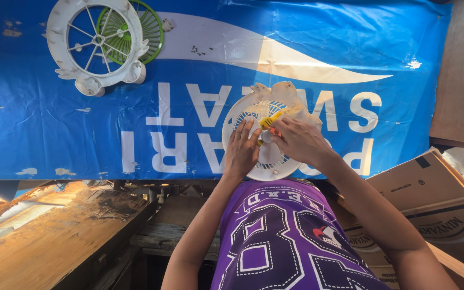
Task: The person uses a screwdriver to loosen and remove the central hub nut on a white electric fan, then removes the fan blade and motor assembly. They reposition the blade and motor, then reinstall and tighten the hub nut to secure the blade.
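The landmark is the round white fan guard (267, 161) lying flat on the blue banner sheet (38, 107) that covers the table, just in front of the person's purple jersey (280, 236).

The left hand (241, 150) rests on the near left part of that guard, palm down, fingers stretched out and slightly spread, pressing on its ribs rather than curling around anything. The right hand (299, 140) lies over the guard's right side, its fingers bent and closed around a yellow-handled tool (270, 122), whose handle slants up and left from the fingers toward the guard's centre. The tool's tip is hidden behind the hands, so what it touches cannot be told.

Far to the upper left of the guard, well apart from it, a second white fan housing (95, 45) lies on the same sheet, overlapping a green grille (149, 27) that sits partly under its right edge. To the right of the guard, off the sheet, stand brown cardboard boxes (430, 198). Below and left of it runs a worn wooden board (44, 241).
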